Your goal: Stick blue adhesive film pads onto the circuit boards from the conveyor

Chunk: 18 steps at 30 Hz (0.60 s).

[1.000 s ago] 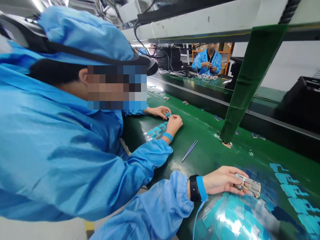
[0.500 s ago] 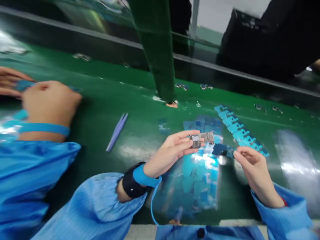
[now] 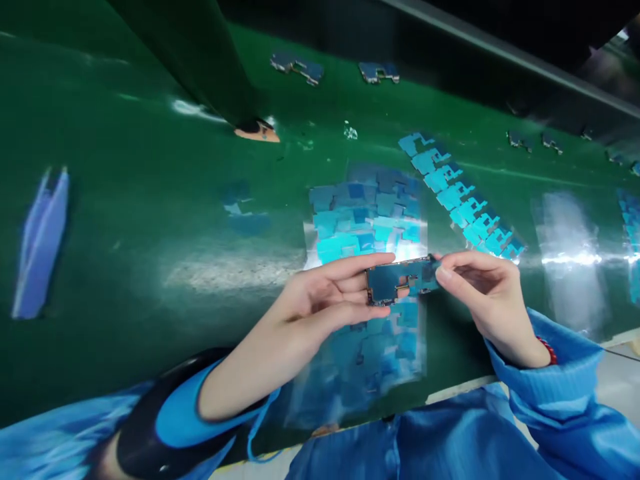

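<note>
My left hand (image 3: 320, 300) holds a small circuit board (image 3: 376, 272) by its edges between thumb and fingers. A dark blue film (image 3: 393, 279) lies over the board's upper face, with a notch at its lower middle. At the board's right end, my right hand (image 3: 485, 290) pinches the film between thumb and forefinger; whether it also grips the board there is hidden. Below both hands, a clear sheet bearing many blue film pieces (image 3: 345, 223) lies on the green table mat (image 3: 125, 220).
Blue tweezers (image 3: 40, 247) lie at far left. A slanting row of bright blue films (image 3: 455, 193) sits right of the sheet. Several circuit boards (image 3: 379, 72) rest along the back. A dark green post (image 3: 200, 53) stands at back left. A clear sheet (image 3: 567, 247) lies right.
The right hand has brought its dark blue film leftward onto the board in my left hand, covering the metallic face. The view has shifted right and closer, leaving the neighbouring person's hands out of frame.
</note>
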{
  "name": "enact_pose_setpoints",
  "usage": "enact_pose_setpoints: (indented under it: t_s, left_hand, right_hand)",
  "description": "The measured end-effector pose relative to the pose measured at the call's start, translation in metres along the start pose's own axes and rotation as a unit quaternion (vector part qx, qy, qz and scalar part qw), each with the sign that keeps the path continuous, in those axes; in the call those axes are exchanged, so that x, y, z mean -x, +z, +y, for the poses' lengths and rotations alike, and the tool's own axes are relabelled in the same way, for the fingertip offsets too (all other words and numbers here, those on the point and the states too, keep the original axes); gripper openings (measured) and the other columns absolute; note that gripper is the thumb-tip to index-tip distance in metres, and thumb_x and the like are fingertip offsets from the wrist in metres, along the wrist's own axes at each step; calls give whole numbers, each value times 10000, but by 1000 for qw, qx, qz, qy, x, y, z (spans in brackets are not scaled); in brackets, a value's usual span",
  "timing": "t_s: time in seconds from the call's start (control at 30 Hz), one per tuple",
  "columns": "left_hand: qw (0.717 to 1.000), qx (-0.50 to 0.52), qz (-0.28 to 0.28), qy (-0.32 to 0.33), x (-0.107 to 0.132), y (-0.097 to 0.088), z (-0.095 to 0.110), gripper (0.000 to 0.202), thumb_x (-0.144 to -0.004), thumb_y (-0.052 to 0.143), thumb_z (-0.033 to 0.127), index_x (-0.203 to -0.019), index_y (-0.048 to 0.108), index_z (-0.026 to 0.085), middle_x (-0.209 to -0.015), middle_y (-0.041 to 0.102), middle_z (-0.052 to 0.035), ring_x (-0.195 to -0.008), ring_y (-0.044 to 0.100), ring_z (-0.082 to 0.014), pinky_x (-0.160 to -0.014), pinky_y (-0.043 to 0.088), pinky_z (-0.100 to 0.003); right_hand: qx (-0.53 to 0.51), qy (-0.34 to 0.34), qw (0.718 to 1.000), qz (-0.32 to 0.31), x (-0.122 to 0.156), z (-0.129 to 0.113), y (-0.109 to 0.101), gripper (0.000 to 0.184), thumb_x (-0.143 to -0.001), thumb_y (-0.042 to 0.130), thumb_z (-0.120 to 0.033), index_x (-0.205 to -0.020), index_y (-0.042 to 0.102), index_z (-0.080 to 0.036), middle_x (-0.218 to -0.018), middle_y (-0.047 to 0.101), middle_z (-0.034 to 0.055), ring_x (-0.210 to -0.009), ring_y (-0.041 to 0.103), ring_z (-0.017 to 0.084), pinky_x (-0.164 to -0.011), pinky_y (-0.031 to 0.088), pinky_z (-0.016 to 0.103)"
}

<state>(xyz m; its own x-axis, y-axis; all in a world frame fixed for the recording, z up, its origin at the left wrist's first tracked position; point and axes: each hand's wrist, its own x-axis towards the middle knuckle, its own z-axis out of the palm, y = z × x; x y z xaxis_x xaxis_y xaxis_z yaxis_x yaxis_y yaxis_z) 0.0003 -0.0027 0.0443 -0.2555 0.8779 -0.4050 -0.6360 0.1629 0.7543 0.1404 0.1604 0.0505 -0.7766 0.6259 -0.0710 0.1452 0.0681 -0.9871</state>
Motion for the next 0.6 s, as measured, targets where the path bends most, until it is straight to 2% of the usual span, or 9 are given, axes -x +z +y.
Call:
enact_pose_setpoints:
  t_s: [0.1, 0.17, 0.27, 0.37, 0.6]
  left_hand:
    - [999, 7, 30, -10, 2, 3, 0, 404, -779, 690, 104, -1160, 696, 241, -972, 787, -15, -1010, 708, -230, -884, 563, -258]
    - [1000, -3, 30, -5, 4, 4, 0, 407, -784, 675, 101, -1162, 693, 251, -1001, 781, -14, -1007, 709, -233, -874, 570, -269]
    - [999, -33, 36, 12, 6, 6, -1, 401, -789, 663, 122, -1164, 688, 262, -992, 783, -5, -991, 716, -227, -847, 580, -253]
    - [997, -54, 60, 12, 7, 9, 0, 394, -783, 652, 143, -1158, 682, 259, -965, 788, -3, -950, 730, -216, -839, 584, -254]
    - [997, -38, 68, 12, 7, 12, 0, 402, -752, 634, 100, -1114, 694, 263, -934, 791, 6, -914, 739, -192, -815, 586, -217]
  right_hand:
    - [40, -22, 999, 8, 2, -5, 2, 181, -714, 736, -72, -738, 747, -251, -727, 742, -46, -683, 687, 96, -693, 573, 179]
    - [63, -31, 997, 10, 3, -6, 3, 182, -709, 739, -66, -736, 744, -245, -720, 743, -44, -677, 693, 102, -727, 582, 196]
    - [91, -41, 995, 11, 4, -7, 3, 177, -713, 741, -68, -740, 741, -243, -716, 743, -44, -671, 696, 105, -764, 582, 208]
    - [103, -45, 994, 6, 4, -7, 2, 176, -724, 736, -74, -757, 738, -247, -721, 741, -49, -670, 697, 105, -710, 584, 196]
    - [136, -54, 989, 4, 4, -9, 0, 165, -742, 736, -89, -776, 737, -251, -729, 742, -53, -681, 703, 105, -750, 581, 213]
